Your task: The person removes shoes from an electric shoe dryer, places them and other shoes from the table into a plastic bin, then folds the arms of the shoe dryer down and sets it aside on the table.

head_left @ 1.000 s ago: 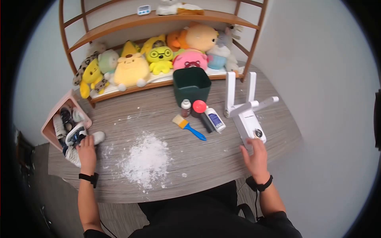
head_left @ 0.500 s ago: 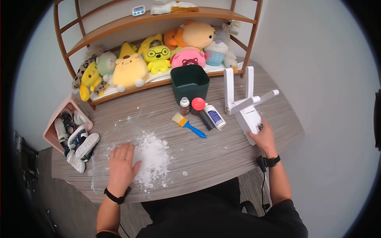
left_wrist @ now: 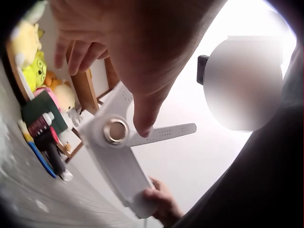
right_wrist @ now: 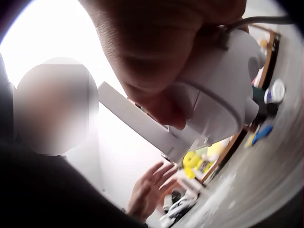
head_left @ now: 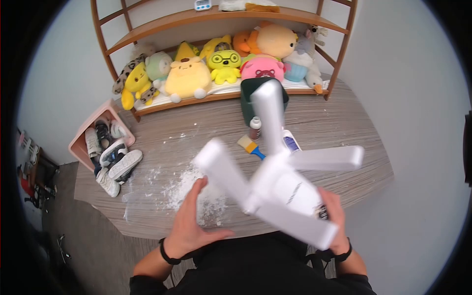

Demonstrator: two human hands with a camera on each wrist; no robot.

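Observation:
A white shoe dryer (head_left: 290, 191) with several arms is held up above the table's front part, blurred by motion. My right hand (head_left: 334, 214) grips its base at the dial end. In the left wrist view, small holes dot the arm (left_wrist: 173, 132) of the dryer, and a round metal-rimmed part (left_wrist: 115, 131) shows at the hinge. My left hand (head_left: 192, 228) has its fingers stretched and thumb spread, close to the dryer's left side and holding nothing. White powder (head_left: 214, 209) lies on the table behind it.
A pink bin (head_left: 76, 142) with several shoes lies on its side at the left; a sneaker (head_left: 127, 164) sits in front. Behind the dryer are a brush (head_left: 247, 144), a small bottle (head_left: 255, 129), a white bottle (head_left: 291, 141) and a green bin (head_left: 249, 91). Plush toys (head_left: 189, 78) fill the shelf.
My right hand has lifted the shoe dryer off the table and brought it left and nearer. From the shoes, my left hand has moved right, over the powder, to beside the dryer.

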